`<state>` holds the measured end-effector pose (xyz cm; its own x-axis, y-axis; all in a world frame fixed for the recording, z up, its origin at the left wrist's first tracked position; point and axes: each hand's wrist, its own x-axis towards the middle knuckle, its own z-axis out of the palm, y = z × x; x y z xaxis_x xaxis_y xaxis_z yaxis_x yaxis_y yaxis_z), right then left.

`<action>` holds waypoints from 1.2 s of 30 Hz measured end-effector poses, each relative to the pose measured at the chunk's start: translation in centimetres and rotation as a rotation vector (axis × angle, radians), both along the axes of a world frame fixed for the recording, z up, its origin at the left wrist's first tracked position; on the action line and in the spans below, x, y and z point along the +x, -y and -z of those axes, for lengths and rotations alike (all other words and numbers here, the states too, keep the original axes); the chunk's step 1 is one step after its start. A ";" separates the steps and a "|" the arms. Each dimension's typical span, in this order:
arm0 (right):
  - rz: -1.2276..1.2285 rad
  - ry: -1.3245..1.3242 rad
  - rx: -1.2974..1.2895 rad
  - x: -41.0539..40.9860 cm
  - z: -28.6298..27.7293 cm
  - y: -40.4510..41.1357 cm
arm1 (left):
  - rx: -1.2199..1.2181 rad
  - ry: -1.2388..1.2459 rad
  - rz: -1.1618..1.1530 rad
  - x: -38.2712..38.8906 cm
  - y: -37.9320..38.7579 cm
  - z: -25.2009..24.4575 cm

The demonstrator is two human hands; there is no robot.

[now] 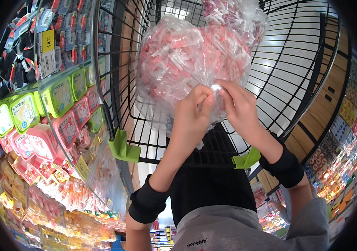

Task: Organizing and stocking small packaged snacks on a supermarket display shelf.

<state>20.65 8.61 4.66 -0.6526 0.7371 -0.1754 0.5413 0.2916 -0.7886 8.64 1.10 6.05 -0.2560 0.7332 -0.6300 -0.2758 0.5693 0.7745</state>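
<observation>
A large clear plastic bag (172, 59) full of pink and white wrapped pieces lies in a black wire shopping cart (279, 72). Both my hands are at its gathered neck, close together. My left hand (194, 108) has its fingers curled and pinched on the plastic. With thumb and fingertips, my right hand (236, 105) pinches the bag beside a small bright spot. Loose plastic hangs below the hands. Behind it, a second clear bag (236, 18) with pink contents rests deeper in the cart.
Green plastic corner pieces (123, 147) sit on the cart's near edge. At left, a shelf holds green-lidded boxes (59, 97), pink-lidded boxes (65, 128) and hanging packets under a price tag (47, 53). Wooden shelving (304, 135) runs along the right. Part of another person (283, 204) shows at lower right.
</observation>
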 end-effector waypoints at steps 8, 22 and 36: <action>-0.067 0.071 0.068 -1.7 0.6 0.1 | -0.023 -0.144 0.087 -0.2 0.9 -0.3; 0.346 -0.127 -0.980 1.3 -0.6 -2.2 | 0.132 -0.578 0.097 -1.8 0.7 0.8; 0.386 0.085 -1.053 0.5 1.8 -1.4 | -0.020 0.028 -0.027 -0.6 0.6 4.6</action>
